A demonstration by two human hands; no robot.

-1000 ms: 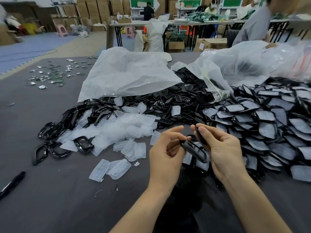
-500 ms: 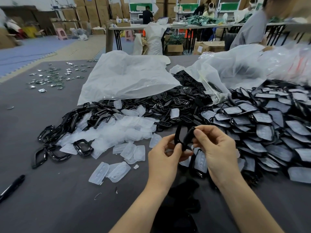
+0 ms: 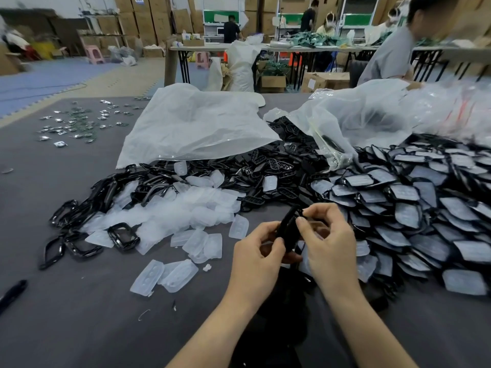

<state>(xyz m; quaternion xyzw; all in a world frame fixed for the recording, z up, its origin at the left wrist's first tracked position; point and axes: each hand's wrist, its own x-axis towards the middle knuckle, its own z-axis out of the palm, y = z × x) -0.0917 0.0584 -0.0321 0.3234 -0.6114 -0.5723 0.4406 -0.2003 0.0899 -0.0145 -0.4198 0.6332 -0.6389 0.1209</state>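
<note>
Black frame (image 3: 288,229) is up off the table (image 3: 79,314), just in front of the heap of black parts (image 3: 265,168); left hand (image 3: 256,257) and right hand (image 3: 328,241) both pinch it tight.

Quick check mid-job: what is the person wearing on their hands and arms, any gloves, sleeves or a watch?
Nothing worn. The left hand and the right hand are bare: no gloves or rings. The left forearm and right forearm are uncovered down to the frame edge, with no sleeves, watch or wristband in view.
</note>
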